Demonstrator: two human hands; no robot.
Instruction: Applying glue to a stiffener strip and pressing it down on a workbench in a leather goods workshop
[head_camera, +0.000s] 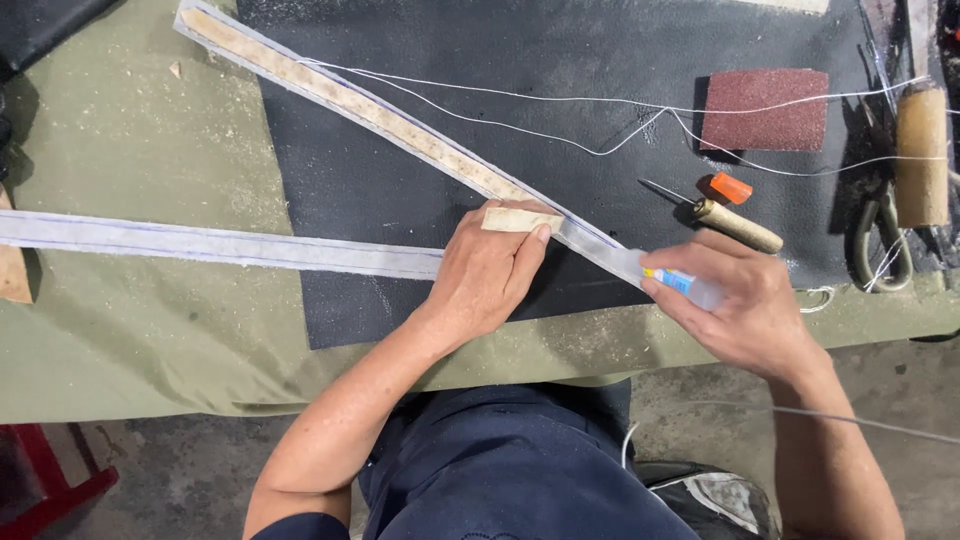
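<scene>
Right hand: the right hand (748, 312), nearest the body and right of the diagonal strip, is curled closed round a small clear glue tube (690, 285) with a blue and yellow label, nozzle toward the strip's near end.
Left hand: the left hand (487, 275) lies palm down just left of that end, fingers half bent, pinning a small tan patch (517, 219) under the fingertips against the strip.
Diagonal strip: a long pale strip (380, 115) with a tan centre band, lying on the black sheet (560, 70) from the hands to the far left corner.
Second strip: a grey-white strip (200, 243) runs left from the left hand across the green surface (120, 330).
Step in hand: judged to be gluing at the strip's near end.
Next move calls for: a steady tube and firm pressure on the patch.
Beyond the strip: awl (730, 222), orange cap (733, 187), sandpaper block (765, 110), white thread (560, 98), wooden roller (921, 155).
</scene>
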